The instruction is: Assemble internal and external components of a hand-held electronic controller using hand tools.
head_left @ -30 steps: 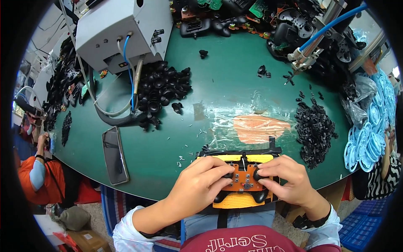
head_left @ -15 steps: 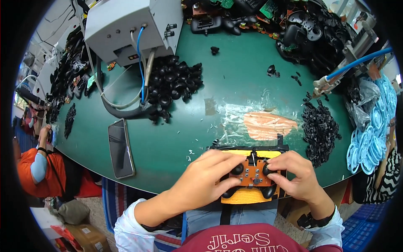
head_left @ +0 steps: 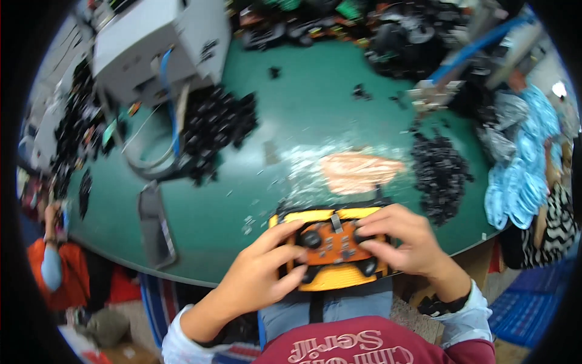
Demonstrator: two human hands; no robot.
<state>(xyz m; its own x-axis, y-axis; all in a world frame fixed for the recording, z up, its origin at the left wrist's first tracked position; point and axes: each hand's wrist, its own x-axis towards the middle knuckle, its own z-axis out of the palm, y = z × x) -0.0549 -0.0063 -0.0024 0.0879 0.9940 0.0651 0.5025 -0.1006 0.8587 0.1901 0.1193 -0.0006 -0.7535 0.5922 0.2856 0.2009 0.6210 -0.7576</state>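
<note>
An orange circuit board [head_left: 333, 244] sits in a yellow and black holder [head_left: 332, 280] at the table's near edge, in front of my body. A black thumbstick cap [head_left: 311, 239] stands on the board's left side. My left hand [head_left: 257, 267] is beside it, fingers apart, with fingertips by the board's left edge. On the right side, the thumb and forefinger of my right hand [head_left: 406, 242] close around a second black thumbstick cap, which they partly cover. Two black rounded grips show at the board's lower corners. The picture is blurred by motion.
Black thumbstick caps lie heaped [head_left: 218, 127] beside a grey machine [head_left: 157, 51]. Small black parts [head_left: 439, 176] are piled at right, below a metal arm with a blue hose [head_left: 479, 45]. A phone [head_left: 155, 224] lies at left. A person in orange [head_left: 63, 273] sits far left.
My left fingers have come off the left thumbstick cap and spread apart. My right hand still pinches its cap. The whole view has shifted, moving the scene leftward.
</note>
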